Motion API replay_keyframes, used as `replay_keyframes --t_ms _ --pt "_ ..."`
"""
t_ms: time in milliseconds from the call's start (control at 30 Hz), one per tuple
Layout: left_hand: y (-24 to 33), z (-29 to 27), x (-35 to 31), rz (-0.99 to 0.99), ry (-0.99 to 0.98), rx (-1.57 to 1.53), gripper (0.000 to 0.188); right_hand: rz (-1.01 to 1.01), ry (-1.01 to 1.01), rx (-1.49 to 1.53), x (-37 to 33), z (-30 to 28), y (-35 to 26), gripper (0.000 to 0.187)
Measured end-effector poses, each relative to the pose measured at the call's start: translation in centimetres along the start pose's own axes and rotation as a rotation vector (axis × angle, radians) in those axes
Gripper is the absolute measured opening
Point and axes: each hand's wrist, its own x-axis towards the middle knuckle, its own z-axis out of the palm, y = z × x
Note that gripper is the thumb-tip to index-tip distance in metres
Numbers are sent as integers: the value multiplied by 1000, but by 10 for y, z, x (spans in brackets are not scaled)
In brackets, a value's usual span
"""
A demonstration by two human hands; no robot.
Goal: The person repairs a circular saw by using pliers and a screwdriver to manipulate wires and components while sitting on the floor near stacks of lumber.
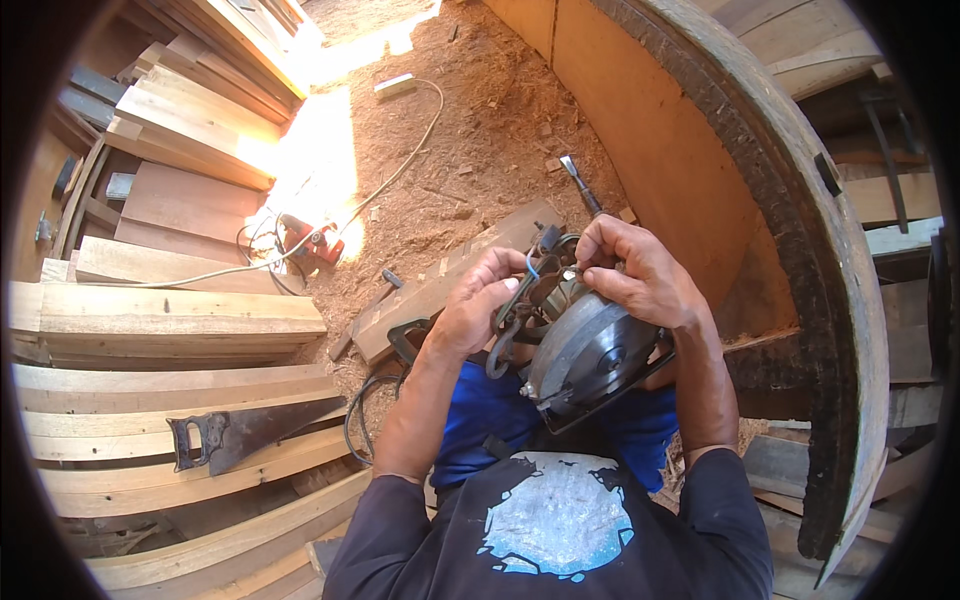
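A circular saw (pixel 578 350) rests on my lap, its grey blade guard and round blade toward the right. Behind the guard the body is opened up, with inner parts and a short blue wire (pixel 532 266) showing. My left hand (pixel 478 300) is closed at the saw's handle side, its fingertips pinched at the blue wire. Over the top of the guard, my right hand (pixel 640 272) is closed too, thumb and index finger together on a small part that I cannot make out. Just beyond it stands a flat-bladed tool (pixel 580 183) with a dark handle.
Stacked planks (pixel 180 315) line the left, with a handsaw (pixel 240 435) on them. A hammer (pixel 370 308) lies on a wood block (pixel 450 268) ahead. Beyond are a red power tool (pixel 312 240) and a pale cord (pixel 420 145) on sawdust. A curved wooden piece (pixel 770 150) rises at right.
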Motion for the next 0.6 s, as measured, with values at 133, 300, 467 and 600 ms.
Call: replay_keyframes --t_ms 133,300,467,600 --pt "2 -4 4 -118 -1 -30 38 -20 -9 -19 1 1 3 10" --pt "-2 -15 4 -52 -148 322 40 -6 -10 -44 0 1 0 9" --pt "-2 -23 1 -117 -200 395 33 -8 -9 -52 1 2 2 9" --pt "-3 -19 -3 -172 -199 235 37 3 -11 -52 0 3 1 9"
